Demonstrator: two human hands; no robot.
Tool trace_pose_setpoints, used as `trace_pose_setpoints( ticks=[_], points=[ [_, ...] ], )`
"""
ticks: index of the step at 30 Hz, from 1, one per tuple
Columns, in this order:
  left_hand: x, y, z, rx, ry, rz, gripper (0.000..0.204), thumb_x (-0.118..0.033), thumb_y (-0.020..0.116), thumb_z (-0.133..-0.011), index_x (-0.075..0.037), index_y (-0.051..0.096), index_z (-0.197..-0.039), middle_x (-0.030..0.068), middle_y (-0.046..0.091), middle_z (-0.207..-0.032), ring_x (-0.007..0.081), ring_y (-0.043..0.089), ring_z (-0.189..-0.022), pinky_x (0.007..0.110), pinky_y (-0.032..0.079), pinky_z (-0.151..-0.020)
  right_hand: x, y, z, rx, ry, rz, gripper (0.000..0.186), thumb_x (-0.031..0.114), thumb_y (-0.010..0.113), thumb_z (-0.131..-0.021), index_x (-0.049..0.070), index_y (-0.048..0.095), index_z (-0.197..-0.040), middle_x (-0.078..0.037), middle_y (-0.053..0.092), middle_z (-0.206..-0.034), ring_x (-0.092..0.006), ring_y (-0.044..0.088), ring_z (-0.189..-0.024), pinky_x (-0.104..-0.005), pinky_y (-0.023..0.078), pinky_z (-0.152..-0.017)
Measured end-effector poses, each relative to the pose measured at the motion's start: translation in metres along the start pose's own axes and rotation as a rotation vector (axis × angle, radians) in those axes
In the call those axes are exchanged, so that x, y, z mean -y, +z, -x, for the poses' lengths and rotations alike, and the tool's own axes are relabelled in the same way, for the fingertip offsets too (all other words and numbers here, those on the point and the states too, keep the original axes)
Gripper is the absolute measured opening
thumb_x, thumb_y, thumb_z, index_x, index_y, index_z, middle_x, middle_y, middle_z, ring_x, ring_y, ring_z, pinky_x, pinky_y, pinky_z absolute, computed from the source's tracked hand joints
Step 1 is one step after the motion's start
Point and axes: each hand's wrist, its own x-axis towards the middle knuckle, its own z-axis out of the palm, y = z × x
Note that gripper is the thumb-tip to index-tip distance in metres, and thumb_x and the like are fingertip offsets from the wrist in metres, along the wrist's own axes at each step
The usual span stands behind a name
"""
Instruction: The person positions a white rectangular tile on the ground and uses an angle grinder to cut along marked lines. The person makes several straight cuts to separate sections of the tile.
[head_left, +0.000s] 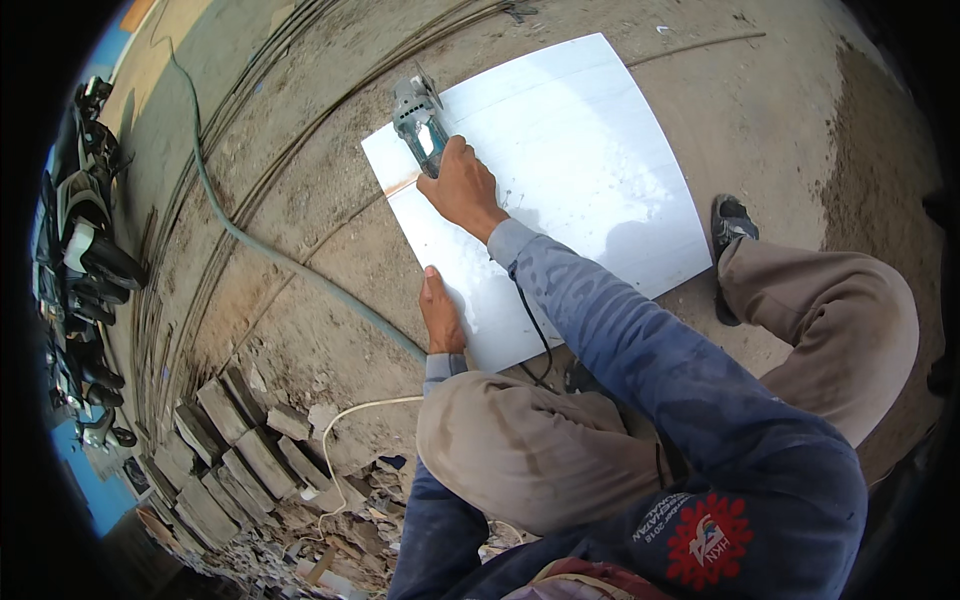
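Observation:
My right hand (pixel 464 188) is wrapped round the body of an angle grinder (pixel 419 126), teal with a grey metal head. Its disc side lies over the far left edge of a large white sheet (pixel 560 170). A black cord (pixel 533 325) runs below my right forearm, across the sheet's near part. At the sheet's left edge, near my knee, my left hand (pixel 441 313) grips the border with the thumb showing; its other fingers are mostly hidden. The sheet lies on bare ground, with a rusty brown mark (pixel 401 185) close to the grinder.
Long thin rods (pixel 270 175) and a green hose (pixel 290 264) stretch over the dirt to my left. Stacked blocks (pixel 235 450) and rubble lie near left, crossed by a pale cable (pixel 340 420). Parked motorbikes (pixel 90 240) line the far left. My shod foot (pixel 733 225) rests right of the sheet.

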Motion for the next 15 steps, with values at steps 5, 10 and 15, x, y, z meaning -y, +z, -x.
trace_pose_setpoints(
  ticks=[5, 10, 15],
  points=[
    [0.007, 0.008, 0.006, -0.009, -0.040, 0.097, 0.061, -0.048, 0.042, -0.117, 0.006, 0.061, -0.136, 0.0107, 0.068, -0.123, 0.0188, 0.063, -0.109, 0.034, 0.051, -0.097, -0.001, 0.000, 0.003, -0.001, -0.021, -0.010, 0.058, 0.027, 0.080, -0.085, -0.007, 0.049, -0.120, -0.033, 0.066, -0.115, -0.0493, 0.071, -0.106, -0.0570, 0.059, -0.089],
    [0.015, 0.015, 0.006, 0.009, -0.002, 0.121, 0.060, -0.047, 0.041, -0.118, 0.006, 0.060, -0.136, 0.0110, 0.068, -0.123, 0.0188, 0.064, -0.108, 0.034, 0.052, -0.096, 0.000, -0.002, 0.005, -0.001, -0.055, 0.015, 0.056, 0.027, 0.078, -0.086, -0.008, 0.049, -0.119, -0.033, 0.066, -0.114, -0.0497, 0.071, -0.102, -0.0565, 0.060, -0.088],
    [0.019, 0.012, 0.007, 0.041, 0.032, 0.080, 0.062, -0.047, 0.038, -0.118, 0.007, 0.059, -0.137, 0.0121, 0.068, -0.123, 0.0197, 0.064, -0.109, 0.035, 0.052, -0.097, -0.002, -0.001, 0.003, -0.031, -0.049, -0.005, 0.053, 0.024, 0.078, -0.084, -0.005, 0.048, -0.117, -0.032, 0.064, -0.114, -0.0493, 0.070, -0.105, -0.0580, 0.060, -0.086]
  ],
)
